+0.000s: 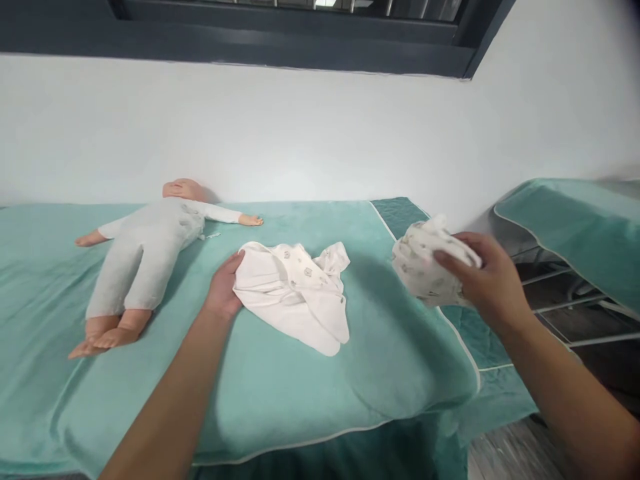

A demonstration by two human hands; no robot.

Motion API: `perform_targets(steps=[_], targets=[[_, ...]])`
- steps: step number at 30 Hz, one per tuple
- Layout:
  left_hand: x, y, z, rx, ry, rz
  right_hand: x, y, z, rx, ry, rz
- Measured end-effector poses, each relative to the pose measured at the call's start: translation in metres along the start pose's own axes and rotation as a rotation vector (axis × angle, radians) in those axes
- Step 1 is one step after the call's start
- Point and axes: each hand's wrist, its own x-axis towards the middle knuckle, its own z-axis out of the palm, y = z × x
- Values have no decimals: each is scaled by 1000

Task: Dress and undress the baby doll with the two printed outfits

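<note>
My left hand (227, 283) is closed on the left edge of a white baby garment (295, 293), its thumb on top of the cloth. That garment has a small grey print and lies partly folded on the green cover. Over to the right, my right hand (480, 267) pinches a second, bunched-up white printed garment (430, 263) between thumb and fingers, raised above the cover's right edge. What kind of garment this bundle is cannot be made out. A baby doll (155, 240) in a white one-piece lies on its back to the left, apart from both hands.
The green cover (280, 400) with pale piping spreads over the surface, against a white wall (300, 133). A dark window frame (250, 40) runs along the top. Another green-covered surface (585, 220) stands at the right, with metal bars (575, 303) beneath it.
</note>
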Motion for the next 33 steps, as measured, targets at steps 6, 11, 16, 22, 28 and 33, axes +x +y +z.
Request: perform_targets(steps=[6, 11, 16, 22, 28, 33], targets=[[-8, 1, 0, 33, -23, 6, -1, 38, 10, -805, -443, -169], [-23, 9, 14, 276, -85, 32, -25, -14, 19, -929, -263, -401], [-70, 54, 66, 817, -391, 216, -46, -87, 85, -186, -408, -479], [-111, 96, 103, 1263, -379, 750, -22, -135, 129, -27, -175, -716], [-114, 106, 98, 1272, -274, 1074, -13, -164, 123, 203, -400, -732], [-123, 111, 105, 1502, -192, 1150, -38, -178, 121, 401, -690, -601]])
